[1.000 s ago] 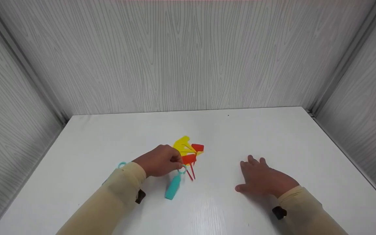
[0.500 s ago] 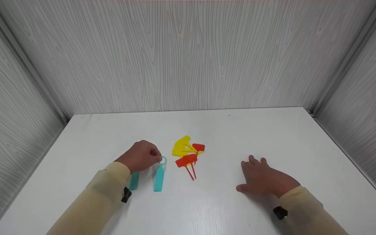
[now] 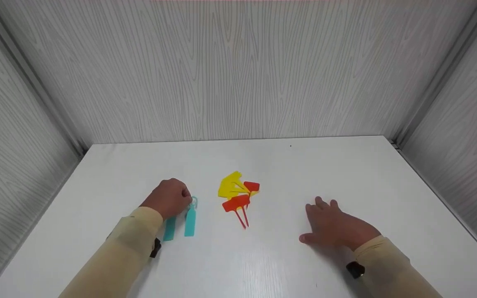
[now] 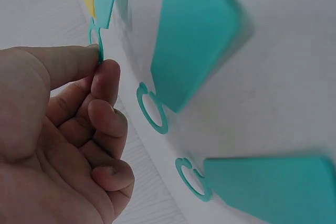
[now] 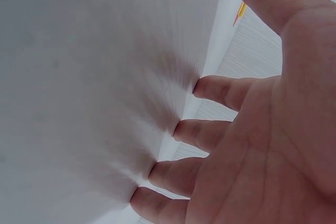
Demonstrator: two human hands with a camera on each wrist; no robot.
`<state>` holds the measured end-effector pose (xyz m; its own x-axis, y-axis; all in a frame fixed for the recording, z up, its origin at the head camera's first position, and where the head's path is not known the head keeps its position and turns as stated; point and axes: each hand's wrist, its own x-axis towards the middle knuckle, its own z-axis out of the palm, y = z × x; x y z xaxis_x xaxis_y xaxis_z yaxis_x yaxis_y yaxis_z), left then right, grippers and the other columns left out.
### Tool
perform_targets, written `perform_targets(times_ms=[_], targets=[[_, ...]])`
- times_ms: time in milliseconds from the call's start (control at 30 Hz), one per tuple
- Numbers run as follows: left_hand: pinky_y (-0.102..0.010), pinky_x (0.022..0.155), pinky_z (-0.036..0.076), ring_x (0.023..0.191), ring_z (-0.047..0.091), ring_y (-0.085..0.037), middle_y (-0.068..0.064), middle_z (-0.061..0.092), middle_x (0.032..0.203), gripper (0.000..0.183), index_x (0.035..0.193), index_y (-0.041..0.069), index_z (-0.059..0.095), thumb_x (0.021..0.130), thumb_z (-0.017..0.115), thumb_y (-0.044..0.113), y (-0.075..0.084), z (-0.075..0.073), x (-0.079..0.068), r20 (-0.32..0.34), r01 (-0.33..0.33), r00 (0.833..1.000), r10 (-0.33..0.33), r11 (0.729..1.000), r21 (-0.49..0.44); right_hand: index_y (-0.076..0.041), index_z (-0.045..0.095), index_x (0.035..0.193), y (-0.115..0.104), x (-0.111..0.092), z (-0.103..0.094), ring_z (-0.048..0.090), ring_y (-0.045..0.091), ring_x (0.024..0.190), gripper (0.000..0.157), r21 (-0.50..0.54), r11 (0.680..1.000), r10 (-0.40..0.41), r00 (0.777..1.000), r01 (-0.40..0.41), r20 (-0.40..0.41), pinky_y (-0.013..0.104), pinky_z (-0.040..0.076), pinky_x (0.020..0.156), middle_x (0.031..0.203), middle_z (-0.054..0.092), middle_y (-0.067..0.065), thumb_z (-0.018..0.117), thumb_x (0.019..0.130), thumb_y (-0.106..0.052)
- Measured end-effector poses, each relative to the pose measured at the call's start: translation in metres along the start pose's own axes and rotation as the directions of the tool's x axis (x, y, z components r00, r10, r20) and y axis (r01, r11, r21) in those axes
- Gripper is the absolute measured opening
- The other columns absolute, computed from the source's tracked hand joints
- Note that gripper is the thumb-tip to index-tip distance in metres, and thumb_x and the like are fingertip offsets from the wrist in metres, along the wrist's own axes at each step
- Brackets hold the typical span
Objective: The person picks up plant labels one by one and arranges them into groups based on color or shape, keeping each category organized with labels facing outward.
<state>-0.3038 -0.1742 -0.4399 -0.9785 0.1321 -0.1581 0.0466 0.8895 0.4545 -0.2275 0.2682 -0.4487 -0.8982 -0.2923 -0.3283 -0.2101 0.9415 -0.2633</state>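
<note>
Between thumb and index finger, my left hand (image 3: 167,199) pinches the hook-shaped ring of a teal plant tag (image 3: 190,223), whose flat strip points toward me. Just left of it a second teal tag (image 3: 169,229) shows, partly hidden by the hand in the head view. Two other teal tags lie on the white surface in the left wrist view, one angled (image 4: 194,40) and one lower down (image 4: 273,184), both with open rings. Fingers spread, my right hand (image 3: 336,225) rests its fingertips on the table and holds nothing.
Right of the left hand lies a loose group of T-shaped plant labels, yellow ones (image 3: 229,188) behind and red ones (image 3: 237,203) in front. A grey wood-grain panel (image 3: 238,70) closes off the back of the white table (image 3: 263,265), with side panels left and right.
My left hand has carried the pinched teal tag leftward, away from the red and yellow labels and close beside another teal tag. The right hand has stayed in place.
</note>
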Motion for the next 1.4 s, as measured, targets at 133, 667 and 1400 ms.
perform_targets(times_ms=[133, 667, 1400], targets=[[-0.050, 0.090, 0.058, 0.100, 0.063, -0.028, -0.008, 0.072, 0.112, 0.017, 0.104, 0.010, 0.079, 0.108, 0.067, 0.021, -0.002, 0.001, 0.000, -0.013, -0.010, 1.000, 0.010, 1.000, 0.010, 0.003, 0.038, 0.168, 0.001, -0.001, 0.000, 0.012, 0.075, 0.156, 0.098, 0.006, 1.000, -0.004, 1.000, 0.004, 0.011, 0.084, 0.029, 0.117, 0.176, 0.020, 0.038, 0.073, 0.101, -0.060], [-0.070, 0.102, 0.055, 0.136, 0.049, -0.048, -0.007, 0.054, 0.161, 0.065, 0.154, 0.027, 0.064, 0.096, 0.085, 0.047, -0.002, -0.016, -0.023, 0.140, -0.116, 0.986, 0.091, 0.976, 0.183, 0.004, 0.037, 0.168, 0.002, -0.001, -0.001, 0.013, 0.074, 0.156, 0.099, 0.006, 1.000, -0.013, 1.000, 0.013, 0.016, 0.083, 0.030, 0.118, 0.175, 0.020, 0.039, 0.072, 0.101, -0.061], [-0.060, 0.106, 0.043, 0.134, 0.051, -0.032, -0.005, 0.058, 0.158, 0.082, 0.158, 0.021, 0.062, 0.086, 0.095, 0.043, -0.003, -0.004, -0.027, 0.223, -0.234, 0.961, 0.163, 0.909, 0.344, 0.005, 0.036, 0.168, -0.003, 0.004, -0.003, 0.014, 0.072, 0.157, 0.099, -0.030, 1.000, 0.008, 0.999, -0.007, 0.038, 0.082, 0.029, 0.119, 0.176, 0.020, 0.039, 0.074, 0.101, -0.057]])
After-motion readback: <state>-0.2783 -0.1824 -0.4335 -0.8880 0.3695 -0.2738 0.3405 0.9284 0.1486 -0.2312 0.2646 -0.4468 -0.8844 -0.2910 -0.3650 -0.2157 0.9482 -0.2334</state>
